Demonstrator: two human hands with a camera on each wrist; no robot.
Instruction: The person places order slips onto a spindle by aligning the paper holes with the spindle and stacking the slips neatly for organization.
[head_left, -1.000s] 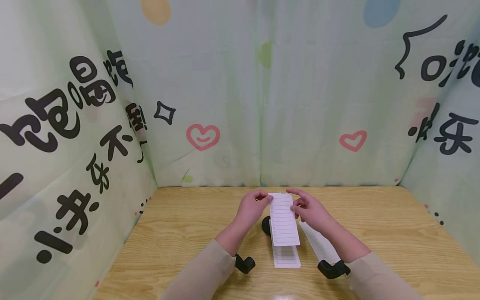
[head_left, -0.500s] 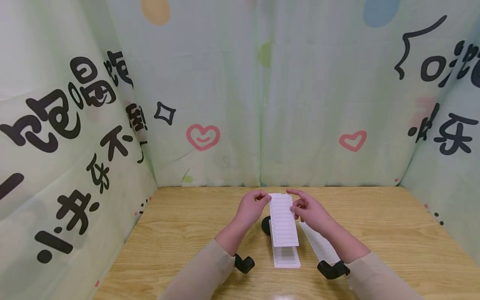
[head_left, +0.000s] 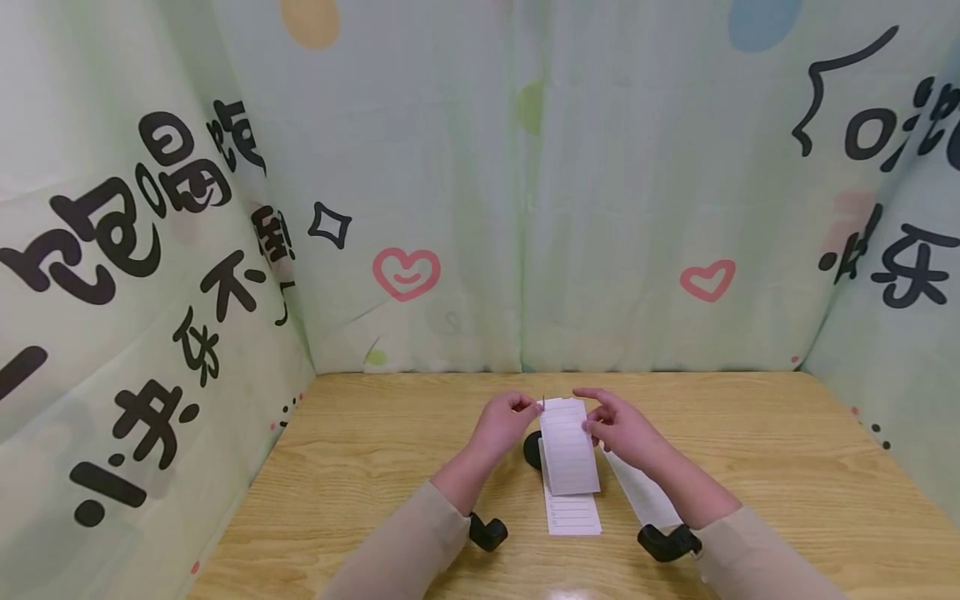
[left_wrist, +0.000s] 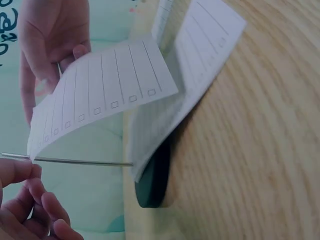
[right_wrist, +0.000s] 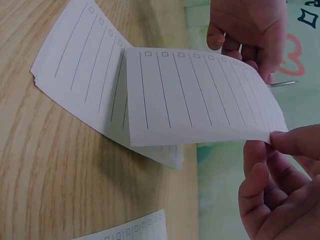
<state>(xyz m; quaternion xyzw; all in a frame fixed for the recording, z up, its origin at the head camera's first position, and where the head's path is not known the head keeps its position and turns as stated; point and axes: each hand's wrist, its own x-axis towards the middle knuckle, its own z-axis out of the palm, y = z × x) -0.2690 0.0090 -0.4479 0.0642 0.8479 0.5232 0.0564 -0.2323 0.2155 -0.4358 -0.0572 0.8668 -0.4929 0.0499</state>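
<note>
A lined checklist sheet (head_left: 570, 458) hangs between my hands, bowed, its lower end lifted over a stack of similar sheets (head_left: 575, 518). My left hand (head_left: 501, 429) pinches its top left corner. On the opposite edge, my right hand (head_left: 628, 429) pinches between thumb and curled fingers, with the index finger extended. A thin metal spike (left_wrist: 90, 162) rises from a round black base (left_wrist: 152, 182); its tip (right_wrist: 285, 84) stands out past the held sheet beside the left fingertips. The stack lies partly over the base, around the foot of the spike.
Another paper sheet (head_left: 637, 487) lies on the wooden table (head_left: 360, 467) to the right, partly under the right forearm. A black device is worn on each wrist, the left one (head_left: 487, 532) close to the stack. Printed curtains (head_left: 600, 208) enclose the table's back and sides.
Both hands have lowered slightly with the top of the sheet. The spike's tip now shows above the sheet by the left fingers, where it was not visible before.
</note>
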